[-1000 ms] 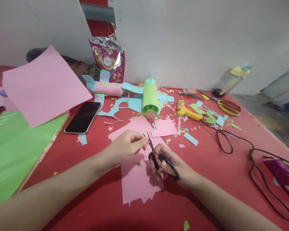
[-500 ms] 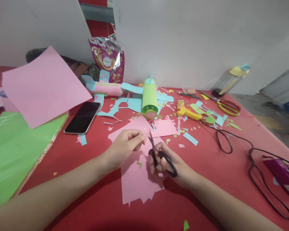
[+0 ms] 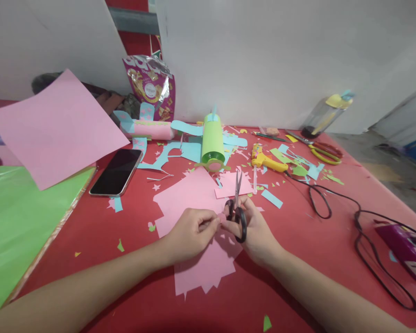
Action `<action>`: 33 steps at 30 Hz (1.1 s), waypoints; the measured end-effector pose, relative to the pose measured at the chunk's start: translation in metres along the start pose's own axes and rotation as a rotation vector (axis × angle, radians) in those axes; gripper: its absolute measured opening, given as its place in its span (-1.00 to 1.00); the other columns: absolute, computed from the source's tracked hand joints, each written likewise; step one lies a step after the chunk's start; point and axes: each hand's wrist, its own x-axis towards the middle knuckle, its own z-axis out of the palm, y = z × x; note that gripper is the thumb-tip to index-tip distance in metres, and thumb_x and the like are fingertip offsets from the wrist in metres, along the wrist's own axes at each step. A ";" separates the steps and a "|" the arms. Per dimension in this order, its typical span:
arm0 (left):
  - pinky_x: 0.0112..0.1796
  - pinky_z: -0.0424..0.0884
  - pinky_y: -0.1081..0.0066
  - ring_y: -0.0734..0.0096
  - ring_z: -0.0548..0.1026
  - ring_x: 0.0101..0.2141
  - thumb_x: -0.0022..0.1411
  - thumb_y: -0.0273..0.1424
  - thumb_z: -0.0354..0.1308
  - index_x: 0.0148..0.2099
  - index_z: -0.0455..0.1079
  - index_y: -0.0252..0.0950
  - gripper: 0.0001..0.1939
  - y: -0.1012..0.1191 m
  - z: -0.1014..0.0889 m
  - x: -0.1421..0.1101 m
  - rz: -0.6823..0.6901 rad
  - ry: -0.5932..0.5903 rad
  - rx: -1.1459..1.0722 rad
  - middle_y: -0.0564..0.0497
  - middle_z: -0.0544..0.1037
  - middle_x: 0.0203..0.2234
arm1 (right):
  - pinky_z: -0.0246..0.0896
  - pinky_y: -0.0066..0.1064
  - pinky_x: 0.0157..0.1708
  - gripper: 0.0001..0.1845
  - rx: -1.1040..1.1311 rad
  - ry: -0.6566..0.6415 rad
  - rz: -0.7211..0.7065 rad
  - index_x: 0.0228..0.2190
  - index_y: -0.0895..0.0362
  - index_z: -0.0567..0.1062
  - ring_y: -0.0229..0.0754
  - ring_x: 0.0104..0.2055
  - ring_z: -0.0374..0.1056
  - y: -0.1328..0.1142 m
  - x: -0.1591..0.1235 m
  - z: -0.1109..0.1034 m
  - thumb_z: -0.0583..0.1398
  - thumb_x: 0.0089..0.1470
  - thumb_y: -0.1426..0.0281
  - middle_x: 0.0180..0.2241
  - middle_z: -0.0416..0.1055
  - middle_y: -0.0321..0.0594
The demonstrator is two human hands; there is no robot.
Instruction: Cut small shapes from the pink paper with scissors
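Note:
My left hand (image 3: 196,231) pinches a tiny pink paper piece (image 3: 222,217) between thumb and fingertips. Touching the same piece from the other side are fingers of my right hand (image 3: 258,231), which also holds black-handled scissors (image 3: 238,194). The scissor blades point away from me and stand slightly apart. Beneath both hands lies a pink paper sheet (image 3: 194,277) with jagged cut edges. Beyond them, a green paper-covered bottle plane (image 3: 213,138) rests on blue paper scraps. Close by it is a pink tube with blue paper fins (image 3: 152,129).
A phone (image 3: 117,172), green sheets (image 3: 27,217) and a large pink sheet (image 3: 62,129) lie left. Toward the right are a yellow glue gun (image 3: 268,162) with its cord, larger scissors (image 3: 326,152), a clear bottle (image 3: 321,120) and a purple box (image 3: 404,249). A snack bag (image 3: 152,88) stands behind.
Both hands have come closer to me and together, meeting at the small pink piece. The scissors have swung more upright, away from the left fingertips. Green scraps now lie left of the pink sheet.

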 end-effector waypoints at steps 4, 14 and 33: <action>-0.63 -0.03 0.55 0.63 -0.01 -0.67 0.14 -0.35 -0.18 -0.65 0.04 -0.32 -0.67 0.001 0.002 -0.001 -0.009 0.007 0.020 0.18 0.00 -0.74 | 0.02 -0.62 -0.69 -0.59 -0.023 0.014 -0.006 -0.52 0.08 0.12 -0.46 -0.63 0.10 0.000 -0.001 0.002 0.28 -0.31 0.50 -0.54 0.17 -0.47; -0.58 0.08 0.55 0.59 0.11 -0.64 0.13 -0.34 -0.16 -0.60 0.21 -0.36 -0.67 -0.003 0.007 0.000 -0.045 -0.014 -0.006 0.13 0.18 -0.73 | 0.05 -0.62 -0.73 -0.61 -0.034 0.023 -0.063 -0.52 0.08 0.10 -0.48 -0.66 0.14 0.000 -0.001 0.004 0.26 -0.26 0.48 -0.52 0.17 -0.47; -0.50 0.24 0.53 0.53 0.31 -0.58 0.12 -0.36 -0.19 -0.58 0.17 -0.33 -0.71 -0.006 0.002 0.001 -0.068 -0.091 -0.048 0.06 0.36 -0.66 | 0.04 -0.63 -0.74 -0.64 -0.102 -0.016 -0.045 -0.51 0.08 0.09 -0.44 -0.63 0.15 0.000 0.004 -0.003 0.21 -0.26 0.56 -0.53 0.19 -0.47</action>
